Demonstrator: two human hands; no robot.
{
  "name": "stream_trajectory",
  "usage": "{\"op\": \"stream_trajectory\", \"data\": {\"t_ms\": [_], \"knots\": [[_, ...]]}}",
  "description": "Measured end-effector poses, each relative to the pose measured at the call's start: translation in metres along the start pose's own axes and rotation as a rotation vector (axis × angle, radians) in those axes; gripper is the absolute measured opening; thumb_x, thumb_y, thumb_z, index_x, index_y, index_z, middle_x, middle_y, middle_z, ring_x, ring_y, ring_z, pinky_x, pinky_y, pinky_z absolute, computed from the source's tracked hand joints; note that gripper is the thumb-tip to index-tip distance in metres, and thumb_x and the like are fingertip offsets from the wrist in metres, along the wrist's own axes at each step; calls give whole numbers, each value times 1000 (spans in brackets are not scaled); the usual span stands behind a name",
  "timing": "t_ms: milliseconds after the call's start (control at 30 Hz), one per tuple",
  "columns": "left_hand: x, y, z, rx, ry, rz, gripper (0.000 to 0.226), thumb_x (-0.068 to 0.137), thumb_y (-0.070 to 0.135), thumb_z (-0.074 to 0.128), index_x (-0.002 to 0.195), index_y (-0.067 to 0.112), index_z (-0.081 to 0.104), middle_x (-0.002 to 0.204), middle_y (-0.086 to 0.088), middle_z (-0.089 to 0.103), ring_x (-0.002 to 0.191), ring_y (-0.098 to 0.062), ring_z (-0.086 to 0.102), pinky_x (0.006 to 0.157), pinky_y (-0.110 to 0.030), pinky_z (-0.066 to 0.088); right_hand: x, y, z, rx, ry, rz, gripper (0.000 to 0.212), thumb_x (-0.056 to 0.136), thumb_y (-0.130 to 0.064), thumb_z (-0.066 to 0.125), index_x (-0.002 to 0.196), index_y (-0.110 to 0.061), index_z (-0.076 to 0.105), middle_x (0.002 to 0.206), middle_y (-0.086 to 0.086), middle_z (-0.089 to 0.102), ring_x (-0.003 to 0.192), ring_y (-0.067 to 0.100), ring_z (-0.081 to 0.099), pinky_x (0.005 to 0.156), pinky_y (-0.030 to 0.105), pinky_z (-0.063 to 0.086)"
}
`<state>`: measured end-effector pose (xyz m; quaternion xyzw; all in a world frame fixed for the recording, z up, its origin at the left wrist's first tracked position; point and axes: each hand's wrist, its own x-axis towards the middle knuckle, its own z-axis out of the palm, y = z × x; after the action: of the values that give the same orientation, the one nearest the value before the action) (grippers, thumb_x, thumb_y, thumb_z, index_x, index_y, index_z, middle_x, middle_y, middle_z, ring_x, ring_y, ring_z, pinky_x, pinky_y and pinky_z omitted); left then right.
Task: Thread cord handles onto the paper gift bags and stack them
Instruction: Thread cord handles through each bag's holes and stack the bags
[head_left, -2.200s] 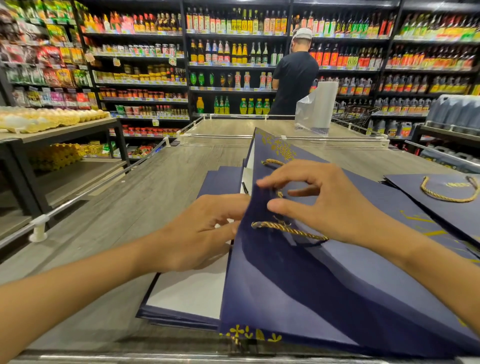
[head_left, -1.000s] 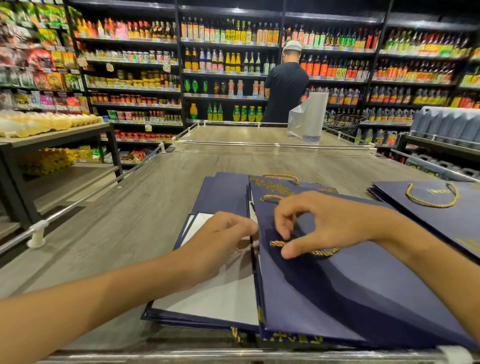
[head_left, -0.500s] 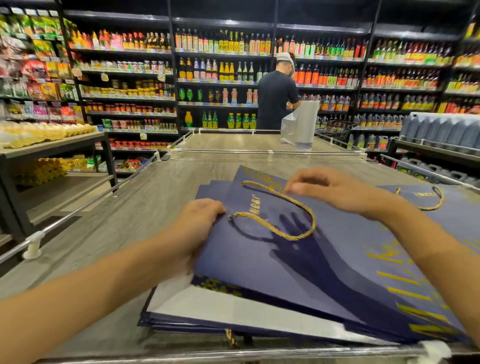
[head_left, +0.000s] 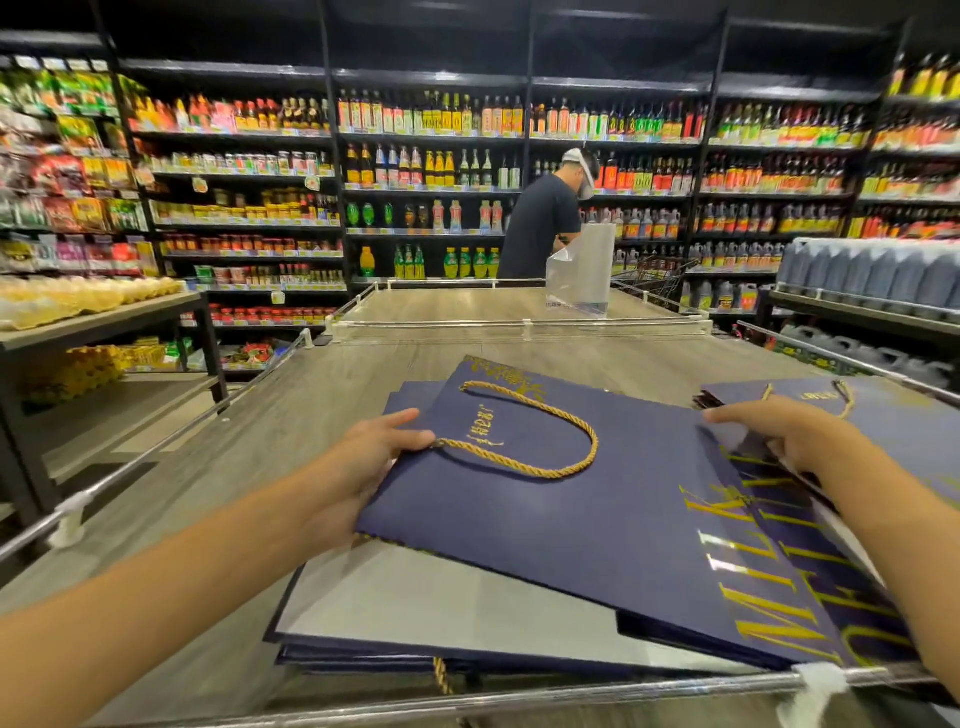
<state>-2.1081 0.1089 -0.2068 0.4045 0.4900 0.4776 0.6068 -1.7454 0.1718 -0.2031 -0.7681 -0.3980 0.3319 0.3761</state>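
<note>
Bright, even overhead light fills the shelves (head_left: 426, 176) and the desk (head_left: 249, 457), while the ceiling above is dark. The glossy bag (head_left: 597, 530) shows a pale sheen near its right edge and glinting gold letters, and the cord (head_left: 545, 470) casts a thin soft shadow. The wide lens bows shelves and rail (head_left: 519, 699) toward the edges, where detail smears.

Free tabletop (head_left: 291, 415) left of bag stack (head_left: 415, 613)

Head camera looks forward and down, close over the table (head_left: 322, 415).
</note>
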Motion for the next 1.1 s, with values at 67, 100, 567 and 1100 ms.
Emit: {"op": "stream_trajectory", "data": {"t_ms": [67, 100, 567, 1100], "knots": [[0, 5, -2, -84, -52, -8, 32, 91, 14, 52, 123, 19, 55, 92, -2, 69, 65, -18, 69, 47, -22, 53, 3, -1, -12, 242, -27, 90, 59, 79, -23, 73, 128, -2, 48, 87, 14, 70, 60, 30, 63, 57, 39, 51], [-1, 7, -3, -122, -95, -22, 23, 91, 22, 51, 111, 19, 61, 87, -1, 70, 60, -18, 68, 49, -22, 52, 5, -3, -17, 337, -31, 112, 41, 79, -22, 72, 113, -2, 57, 69, 11, 71, 47, 27, 64, 50, 37, 54], [16, 43, 133, -53, -455, 226, 26, 92, 29, 51, 117, 22, 55, 114, 2, 63, 92, -21, 63, 67, -33, 54, -29, 1, -96, 1215, 134, -70, 19, 98, -26, 44, 86, -16, 55, 82, 2, 71, 60, 13, 70, 86, 37, 44], [62, -69, 360, 203, -373, -91, 54, 90, -5, 49, 137, 6, 24, 98, -17, 56, 55, -16, 47, 34, -20, 43, 25, 162, -223, 309, 833, 159, 30, 71, 10, 67, 56, -2, 44, 69, 19, 53, 69, 28, 52, 57, 33, 49]]}}
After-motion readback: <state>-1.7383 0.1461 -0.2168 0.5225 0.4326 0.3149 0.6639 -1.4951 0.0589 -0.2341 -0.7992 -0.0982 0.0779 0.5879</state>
